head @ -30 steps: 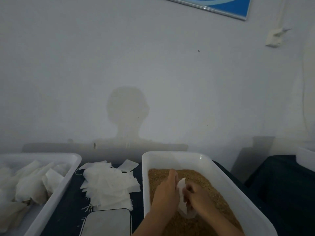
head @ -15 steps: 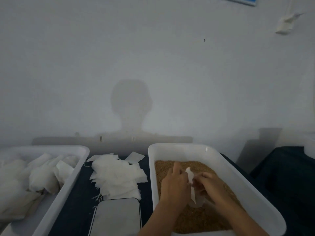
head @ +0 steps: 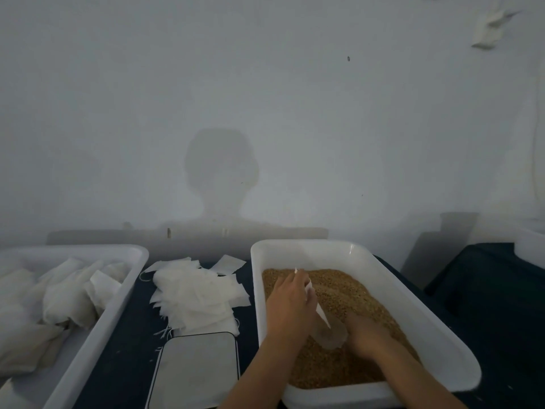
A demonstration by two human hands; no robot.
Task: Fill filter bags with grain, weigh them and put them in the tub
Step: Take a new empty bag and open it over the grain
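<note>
Fingers [head: 303, 280] of the left hand [head: 290, 302] curled round the upper edge of one filter bag [head: 327, 329], so the left grip was narrow and closed on the thin white material. The bag hung down from this hand into the grain [head: 348, 293], its lower part half transparent and lying on the brown heap. The right hand [head: 364, 335] was just beside the bottom of the bag, resting on the grain with the fingers partly sunk in; this part was blurred, and I cannot tell whether its grip held the bag or only touched it.

Both hands were inside one white tub [head: 365, 261] on the right part of the desk [head: 124, 358], filled with fine golden-brown grain. Two white tubs were fully in view: this one and a second tub [head: 118, 293] at the left, which contained several filled white bags [head: 65, 299], too mixed to count. Between the two tubs lay one loose pile of empty flat bags [head: 197, 296], square and white, with thin strings at the near edge. Just in front of the pile stood one scale [head: 194, 370] with a flat grey plate. The desk cover was dark blue. The corner of a third white container [head: 530, 246] showed at the far right.
</note>
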